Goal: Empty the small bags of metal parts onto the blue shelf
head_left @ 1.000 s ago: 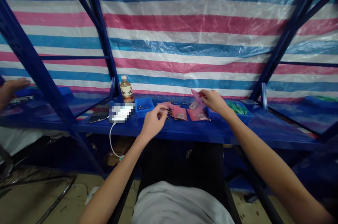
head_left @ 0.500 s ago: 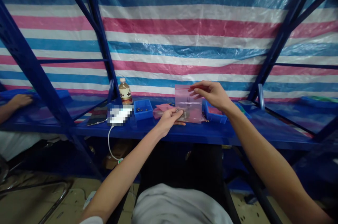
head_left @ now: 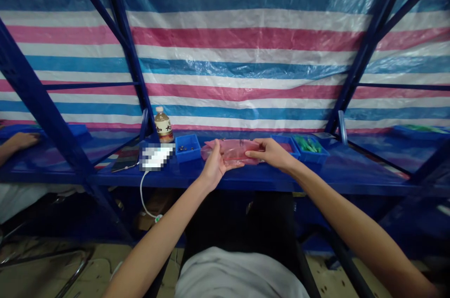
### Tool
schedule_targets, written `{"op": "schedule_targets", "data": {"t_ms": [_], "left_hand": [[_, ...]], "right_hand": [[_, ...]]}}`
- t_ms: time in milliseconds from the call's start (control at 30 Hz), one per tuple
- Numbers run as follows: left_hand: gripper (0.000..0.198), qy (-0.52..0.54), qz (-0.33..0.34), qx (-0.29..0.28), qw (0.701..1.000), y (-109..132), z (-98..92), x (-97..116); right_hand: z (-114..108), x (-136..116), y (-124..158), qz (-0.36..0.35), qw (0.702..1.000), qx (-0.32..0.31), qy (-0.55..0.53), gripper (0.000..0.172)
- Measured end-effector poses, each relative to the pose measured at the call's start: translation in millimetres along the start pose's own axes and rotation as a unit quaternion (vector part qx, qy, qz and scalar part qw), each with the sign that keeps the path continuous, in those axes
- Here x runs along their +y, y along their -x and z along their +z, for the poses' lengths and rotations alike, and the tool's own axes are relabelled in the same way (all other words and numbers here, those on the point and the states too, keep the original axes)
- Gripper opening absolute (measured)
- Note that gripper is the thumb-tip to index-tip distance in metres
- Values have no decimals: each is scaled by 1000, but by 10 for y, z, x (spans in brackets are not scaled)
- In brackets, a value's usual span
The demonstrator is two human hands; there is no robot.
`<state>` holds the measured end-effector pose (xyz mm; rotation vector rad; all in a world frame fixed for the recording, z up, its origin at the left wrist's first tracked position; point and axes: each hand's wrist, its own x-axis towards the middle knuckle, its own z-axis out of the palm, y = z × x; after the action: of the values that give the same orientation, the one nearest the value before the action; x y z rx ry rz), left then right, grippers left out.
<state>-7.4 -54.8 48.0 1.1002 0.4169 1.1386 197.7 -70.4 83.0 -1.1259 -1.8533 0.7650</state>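
Observation:
A pink translucent plastic zip bag (head_left: 232, 150) lies flattened between my two hands, just above the blue steel shelf (head_left: 337, 167). My left hand (head_left: 215, 163) holds its left end, with the fingers and thumb around the plastic. My right hand (head_left: 270, 153) grips the right end between thumb and fingers. Small dark contents may lie inside, but the bag's tint and my fingers hide them.
A blue tray of small metal parts (head_left: 187, 148) and a tray of green items (head_left: 311, 147) stand on the shelf, with a bottle (head_left: 163, 124) behind. A co-worker's hand (head_left: 23, 139) rests far left. A striped tarp backs the shelving.
The bag, held up flat before my right hand earlier, now lies lengthwise between both hands. My hands have moved closer together, and the loose parts seen earlier no longer show.

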Motion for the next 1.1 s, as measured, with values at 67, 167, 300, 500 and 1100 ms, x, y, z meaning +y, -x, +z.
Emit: {"op": "schedule_targets", "data": {"t_ms": [67,167,300,500,1100], "left_hand": [[59,-68,15,14,998,67,5,-31],[52,-153,-4,15,988,267,-32,-165],[50,-152,-73,-2,986,571,-110,-397],[53,-147,-66,14,987,690,-67,-515],[51,-246,-135,-23,959,804,-358,-866]], "right_hand": [[79,51,60,14,1000,15,-21,36],[225,135,245,24,998,24,-61,35],[435,284,557,49,986,-24,-156,39],[602,371,735,35,980,-59,-184,36],[-1425,422,-213,129,842,4,523,36]]}}
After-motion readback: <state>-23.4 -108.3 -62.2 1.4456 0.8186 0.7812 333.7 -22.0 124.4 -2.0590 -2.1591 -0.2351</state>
